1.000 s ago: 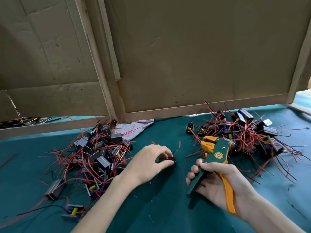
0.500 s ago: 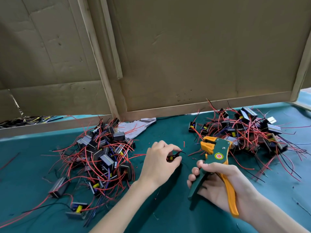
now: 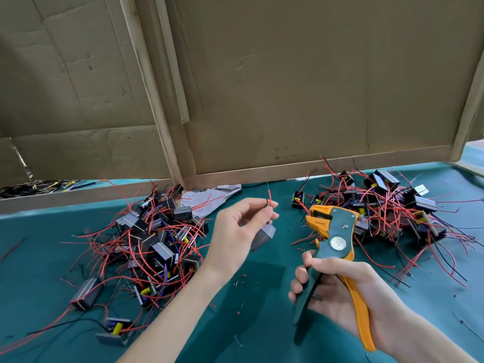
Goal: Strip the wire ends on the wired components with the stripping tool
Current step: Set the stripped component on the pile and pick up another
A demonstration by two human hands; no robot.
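Observation:
My left hand (image 3: 241, 229) is raised above the green table and pinches the red and black wires of one small grey component (image 3: 263, 235), which hangs below my fingers; a red wire end sticks up above them. My right hand (image 3: 340, 289) grips the green and orange handles of the stripping tool (image 3: 332, 244), its orange jaws pointing left toward the held wires, a short gap apart. One pile of wired components (image 3: 154, 239) lies to the left, another pile (image 3: 387, 210) to the right.
A cardboard wall (image 3: 288, 87) stands upright along the back of the green table (image 3: 235, 323). A crumpled grey cloth (image 3: 209, 199) lies by the left pile. Small wire scraps dot the mat between my arms. More wires lie behind the cardboard at far left.
My left hand has lifted a component off the table by its wires and brought it up beside the tool's jaws. My right hand keeps holding the tool in about the same place.

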